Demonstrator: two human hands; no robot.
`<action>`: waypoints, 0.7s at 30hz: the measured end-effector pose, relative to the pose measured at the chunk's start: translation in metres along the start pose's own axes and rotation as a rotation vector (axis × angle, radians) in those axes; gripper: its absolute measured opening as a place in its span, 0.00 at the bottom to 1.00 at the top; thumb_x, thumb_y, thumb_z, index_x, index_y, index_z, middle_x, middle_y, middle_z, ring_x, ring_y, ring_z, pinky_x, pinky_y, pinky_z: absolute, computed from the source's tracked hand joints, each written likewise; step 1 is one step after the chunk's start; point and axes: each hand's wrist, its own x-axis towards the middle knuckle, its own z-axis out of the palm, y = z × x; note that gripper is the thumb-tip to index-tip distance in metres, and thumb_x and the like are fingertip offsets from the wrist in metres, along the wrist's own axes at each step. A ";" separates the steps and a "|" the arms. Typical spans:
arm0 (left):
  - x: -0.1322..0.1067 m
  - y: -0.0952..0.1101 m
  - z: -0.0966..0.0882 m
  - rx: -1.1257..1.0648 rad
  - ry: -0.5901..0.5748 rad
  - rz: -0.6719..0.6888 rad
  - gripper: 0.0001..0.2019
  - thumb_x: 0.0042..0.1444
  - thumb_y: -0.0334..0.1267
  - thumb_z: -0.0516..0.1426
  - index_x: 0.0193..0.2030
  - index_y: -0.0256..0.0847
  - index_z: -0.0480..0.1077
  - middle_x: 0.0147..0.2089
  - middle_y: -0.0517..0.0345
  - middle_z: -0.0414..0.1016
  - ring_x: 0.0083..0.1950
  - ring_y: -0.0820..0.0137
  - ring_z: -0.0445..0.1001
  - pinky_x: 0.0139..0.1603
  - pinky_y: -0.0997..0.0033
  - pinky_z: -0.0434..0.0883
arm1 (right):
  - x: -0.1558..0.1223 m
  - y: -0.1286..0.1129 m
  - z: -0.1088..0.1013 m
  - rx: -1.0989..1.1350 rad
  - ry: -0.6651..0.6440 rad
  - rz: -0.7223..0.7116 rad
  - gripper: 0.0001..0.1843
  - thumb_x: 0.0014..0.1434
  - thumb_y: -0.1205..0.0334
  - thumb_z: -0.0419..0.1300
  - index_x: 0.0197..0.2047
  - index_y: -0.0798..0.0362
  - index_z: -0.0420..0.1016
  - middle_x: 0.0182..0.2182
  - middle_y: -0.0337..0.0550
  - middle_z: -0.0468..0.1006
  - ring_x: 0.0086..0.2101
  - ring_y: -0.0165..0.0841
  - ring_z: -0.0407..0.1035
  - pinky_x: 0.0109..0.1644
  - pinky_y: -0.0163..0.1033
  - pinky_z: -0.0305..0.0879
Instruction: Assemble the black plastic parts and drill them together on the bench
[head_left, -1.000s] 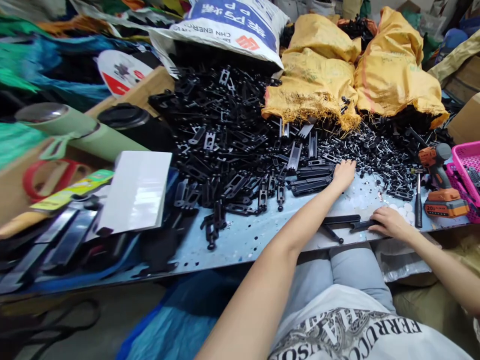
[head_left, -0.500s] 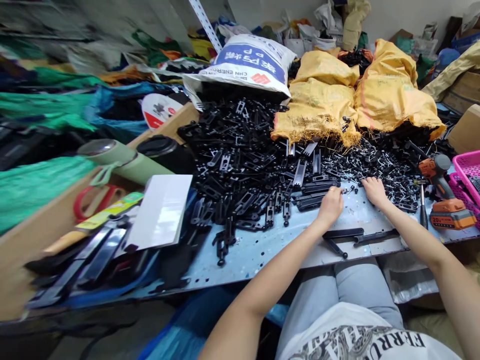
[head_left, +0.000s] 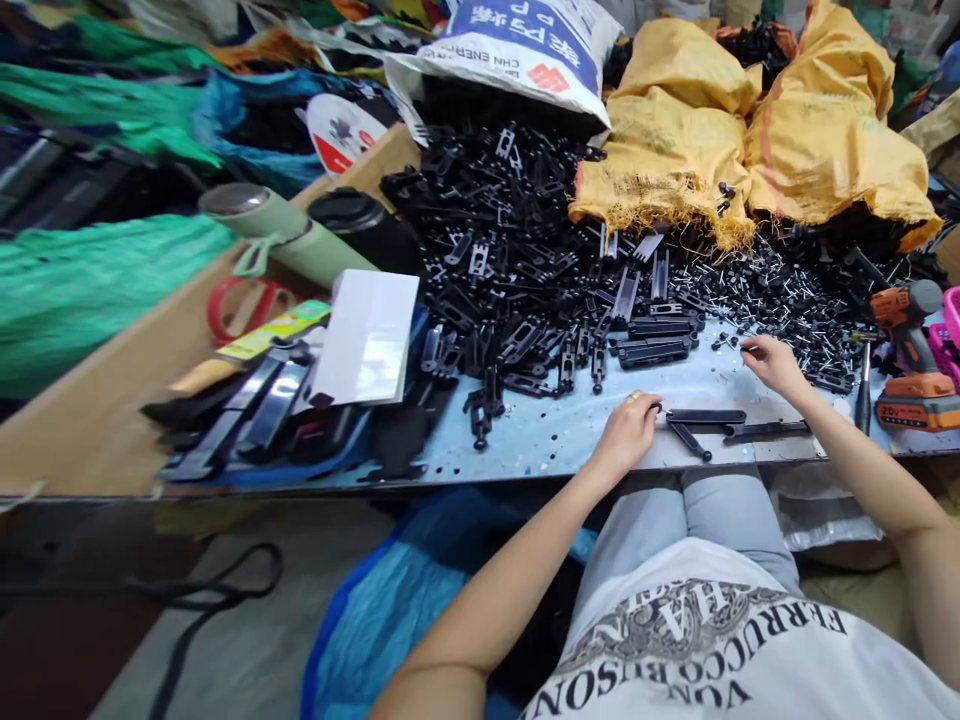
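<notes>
My left hand (head_left: 630, 432) is closed near the table's front edge, with a small black part (head_left: 658, 406) just showing at its fingertips. Right beside it lies a pair of black hinged arms (head_left: 705, 416), one angled forward and ending in a ball. My right hand (head_left: 776, 364) is farther back, its thumb and fingers pinched together; whatever is between them is too small to make out. A few small black pieces (head_left: 724, 341) lie by those fingertips, in front of a heap of screws and small black parts (head_left: 795, 310). Stacked black channel pieces (head_left: 656, 348) sit between the hands, farther back.
A large heap of black plastic parts (head_left: 517, 250) covers the table's back left. An orange cordless drill (head_left: 911, 345) and a hammer (head_left: 864, 395) are at the right. Yellow sacks (head_left: 675, 140) and a white sack (head_left: 517, 50) stand behind. A white box (head_left: 367, 335) lies left.
My left hand has drawn back from the stacked channel pieces toward the front edge by the hinged arms. My right hand stays by the screw heap, its fingers now pinched. The view has tilted down.
</notes>
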 end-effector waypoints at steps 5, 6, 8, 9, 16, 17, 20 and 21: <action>0.002 0.016 0.000 0.168 -0.123 0.085 0.16 0.53 0.20 0.45 0.41 0.38 0.68 0.40 0.51 0.70 0.42 0.65 0.72 0.45 0.65 0.70 | -0.042 -0.015 -0.006 0.318 -0.051 0.067 0.15 0.53 0.51 0.60 0.37 0.54 0.74 0.31 0.44 0.78 0.29 0.33 0.73 0.36 0.38 0.70; 0.003 0.019 -0.001 0.202 -0.149 0.093 0.17 0.51 0.18 0.44 0.40 0.37 0.68 0.40 0.50 0.70 0.41 0.65 0.72 0.45 0.65 0.70 | -0.050 -0.017 -0.005 0.346 -0.064 0.074 0.16 0.53 0.50 0.60 0.36 0.54 0.74 0.31 0.44 0.78 0.29 0.33 0.73 0.36 0.39 0.70; 0.004 0.025 -0.002 0.248 -0.186 0.110 0.18 0.48 0.16 0.44 0.37 0.37 0.68 0.39 0.49 0.70 0.41 0.63 0.71 0.44 0.64 0.70 | -0.062 -0.017 -0.002 0.361 -0.059 0.060 0.16 0.53 0.48 0.60 0.36 0.54 0.74 0.31 0.45 0.78 0.31 0.34 0.73 0.37 0.40 0.71; 0.005 0.027 -0.002 0.265 -0.200 0.123 0.18 0.48 0.16 0.44 0.36 0.36 0.68 0.39 0.48 0.70 0.41 0.63 0.72 0.44 0.63 0.70 | -0.067 -0.017 -0.001 0.345 -0.043 0.038 0.16 0.54 0.48 0.60 0.36 0.54 0.74 0.31 0.45 0.78 0.31 0.34 0.73 0.38 0.40 0.71; 0.007 0.012 0.016 0.219 -0.133 0.107 0.11 0.57 0.26 0.48 0.40 0.37 0.70 0.37 0.49 0.74 0.39 0.64 0.74 0.42 0.64 0.71 | -0.088 -0.019 -0.002 0.092 -0.050 -0.227 0.13 0.62 0.54 0.52 0.39 0.51 0.75 0.37 0.47 0.77 0.39 0.34 0.72 0.44 0.41 0.70; 0.003 0.009 0.020 0.211 -0.089 0.117 0.11 0.59 0.29 0.48 0.42 0.38 0.70 0.38 0.49 0.75 0.41 0.63 0.74 0.43 0.62 0.71 | -0.090 -0.019 -0.002 0.069 -0.050 -0.251 0.14 0.63 0.55 0.51 0.40 0.51 0.75 0.37 0.47 0.77 0.39 0.34 0.72 0.44 0.41 0.70; -0.010 0.000 0.030 0.244 0.019 0.202 0.14 0.61 0.30 0.47 0.49 0.37 0.69 0.46 0.44 0.75 0.51 0.60 0.71 0.49 0.57 0.69 | -0.093 -0.018 0.001 0.011 -0.015 -0.275 0.14 0.64 0.56 0.50 0.42 0.51 0.75 0.38 0.47 0.77 0.40 0.34 0.73 0.44 0.40 0.71; -0.014 -0.002 0.031 0.260 0.027 0.228 0.15 0.61 0.29 0.47 0.50 0.37 0.68 0.48 0.43 0.74 0.53 0.59 0.70 0.50 0.56 0.68 | -0.093 -0.016 0.003 -0.004 -0.002 -0.268 0.15 0.64 0.57 0.49 0.42 0.51 0.76 0.38 0.48 0.78 0.40 0.34 0.73 0.45 0.41 0.71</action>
